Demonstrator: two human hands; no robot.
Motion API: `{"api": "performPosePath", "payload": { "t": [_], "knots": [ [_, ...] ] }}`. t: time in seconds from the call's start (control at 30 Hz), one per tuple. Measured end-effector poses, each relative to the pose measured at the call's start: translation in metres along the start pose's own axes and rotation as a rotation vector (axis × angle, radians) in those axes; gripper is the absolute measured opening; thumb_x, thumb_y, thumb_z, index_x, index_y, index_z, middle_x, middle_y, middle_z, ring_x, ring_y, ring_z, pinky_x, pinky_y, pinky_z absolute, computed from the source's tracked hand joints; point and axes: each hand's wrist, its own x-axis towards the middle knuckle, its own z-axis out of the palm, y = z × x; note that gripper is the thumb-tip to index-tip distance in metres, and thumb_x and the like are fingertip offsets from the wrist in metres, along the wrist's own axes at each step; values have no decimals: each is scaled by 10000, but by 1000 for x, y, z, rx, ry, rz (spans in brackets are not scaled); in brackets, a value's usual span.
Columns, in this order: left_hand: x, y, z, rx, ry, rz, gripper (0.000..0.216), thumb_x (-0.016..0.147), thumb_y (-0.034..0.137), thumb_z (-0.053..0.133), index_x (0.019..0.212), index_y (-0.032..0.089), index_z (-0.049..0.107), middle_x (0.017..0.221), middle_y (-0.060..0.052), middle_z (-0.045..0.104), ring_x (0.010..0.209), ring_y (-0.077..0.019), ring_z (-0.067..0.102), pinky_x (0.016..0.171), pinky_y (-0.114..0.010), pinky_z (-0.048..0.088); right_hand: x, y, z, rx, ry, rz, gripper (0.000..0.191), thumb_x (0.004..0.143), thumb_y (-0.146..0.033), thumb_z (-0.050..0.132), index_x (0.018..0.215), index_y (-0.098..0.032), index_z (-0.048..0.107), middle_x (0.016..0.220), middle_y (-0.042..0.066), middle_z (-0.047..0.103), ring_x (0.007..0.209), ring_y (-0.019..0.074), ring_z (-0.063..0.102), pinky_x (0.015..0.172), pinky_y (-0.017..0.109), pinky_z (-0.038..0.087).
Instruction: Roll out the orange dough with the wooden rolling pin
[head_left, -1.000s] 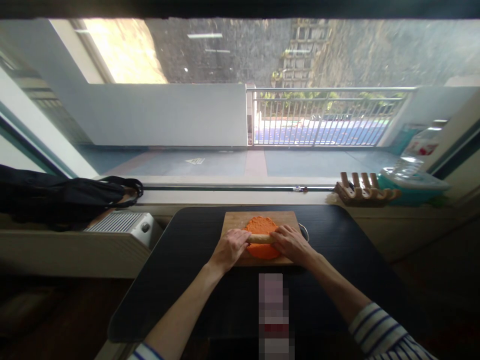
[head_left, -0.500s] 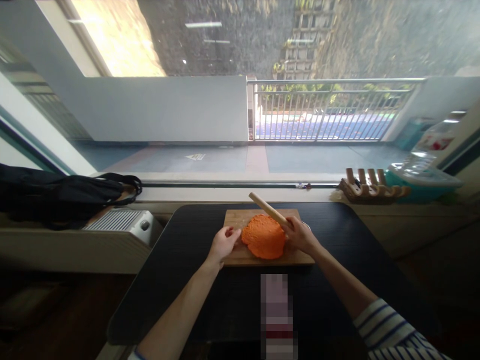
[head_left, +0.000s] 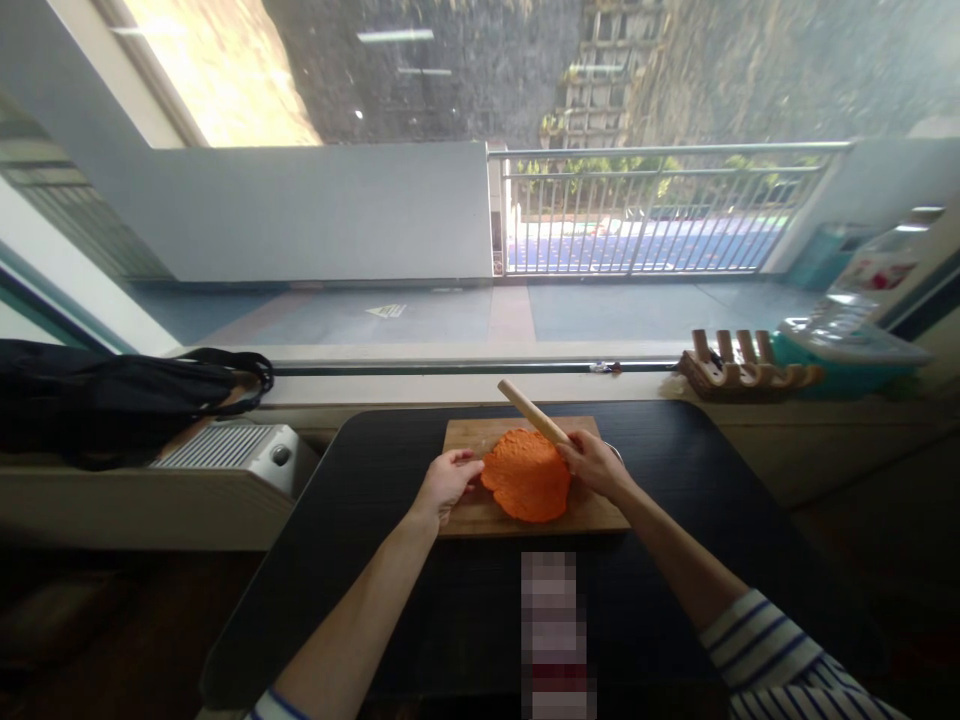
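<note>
While the right hand (head_left: 596, 466) grips a wooden rolling pin (head_left: 531, 411) by its near end, free end slanting to the far left, the left hand (head_left: 447, 484) has fingers curled narrow at the left edge of the orange dough (head_left: 527, 482); can't tell if it pinches it. Dough lies flat, roundish, mid-board. Cutting board (head_left: 592, 516) on black table (head_left: 375, 490), far side. Black bag (head_left: 112, 400) far left; clear bottle (head_left: 870, 280) far right.

Flattened orange dough (head_left: 526, 480), uneven edge, on wooden board (head_left: 484, 518), pale rolling pin (head_left: 532, 412) slanting
</note>
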Motion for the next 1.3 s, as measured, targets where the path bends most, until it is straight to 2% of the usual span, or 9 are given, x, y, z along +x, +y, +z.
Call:
{"api": "performPosePath", "payload": {
  "t": [0.2,0.4,0.6,0.77,0.9,1.03,1.13,1.2,1.3],
  "knots": [
    [8,-6,6,73,49,114,369,669,155,729,1015,118,603,981,-118,681,813,-195,678,654,-291,557,0,2,2,79,11,20,252,832,-417,488,883,-212,625,742,0,666,668,153,609,561,238,412],
    [29,-10,10,194,112,276,295,712,106,673,999,128,609,980,-116,692,951,-204,660,854,-333,521,-4,7,1,74,14,34,268,818,-422,510,914,-202,630,786,9,670,713,160,611,588,243,422],
    [40,-10,12,270,97,338,272,778,121,602,1049,123,584,990,-137,711,917,-201,683,827,-332,531,-9,15,2,97,-21,28,287,824,-431,507,922,-188,626,764,12,673,698,160,618,578,239,427],
    [37,-7,10,380,107,401,245,788,130,593,1033,142,597,994,-123,715,961,-208,671,894,-351,503,-8,18,-4,43,-44,-2,269,834,-408,512,955,-201,635,795,9,679,722,161,617,618,247,433],
    [27,-2,5,471,155,483,213,818,197,571,1027,173,606,1066,-103,692,1000,-219,650,913,-377,497,-12,14,-12,-75,-47,-140,244,851,-389,521,985,-227,645,867,15,682,804,174,614,678,261,433],
    [13,-1,3,745,252,858,244,868,244,500,1071,158,604,1154,-125,650,1105,-251,588,989,-428,445,-17,5,-15,-273,-45,-365,212,863,-352,544,1011,-251,658,975,37,652,923,193,587,788,288,421],
    [2,-6,4,932,220,1084,324,901,296,461,1152,129,580,1282,-153,574,1221,-268,500,1040,-440,396,-17,-2,-15,-403,-68,-477,210,879,-343,543,1035,-259,656,1013,49,628,954,206,567,818,321,413],
    [-3,-10,5,1015,136,1107,363,918,328,436,1183,120,569,1272,-150,584,1217,-266,505,1041,-446,391,-16,-4,-15,-444,-95,-536,218,887,-344,542,1064,-266,643,1031,48,624,978,212,558,832,343,411],
    [-5,-15,7,1086,35,1033,389,941,363,388,1169,116,583,1210,-135,630,1152,-253,558,1033,-465,389,-13,-4,-14,-472,-117,-610,230,897,-347,537,1097,-282,629,1042,42,628,1000,210,554,873,375,401]
  ]
}}
